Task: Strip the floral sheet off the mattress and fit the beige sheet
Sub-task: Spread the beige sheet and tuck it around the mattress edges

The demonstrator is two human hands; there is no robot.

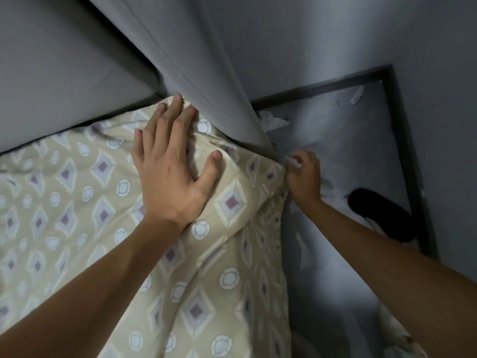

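**A:** Covering the whole mattress corner right now is the beige sheet (108, 208) with its diamond and circle print, bunching up where it's meeting the grey headboard (180, 60). Grey floor (348, 151) is showing off to the right, with a dark shoe (379, 213) sitting on it.

**B:** And the hands?

**A:** Left hand (170, 164) is lying flat, fingers spread, pressing the fabric down at the corner, gripping nothing. Right hand (303, 174) is reaching down the side, fingers pinching the sheet's edge by the headboard.
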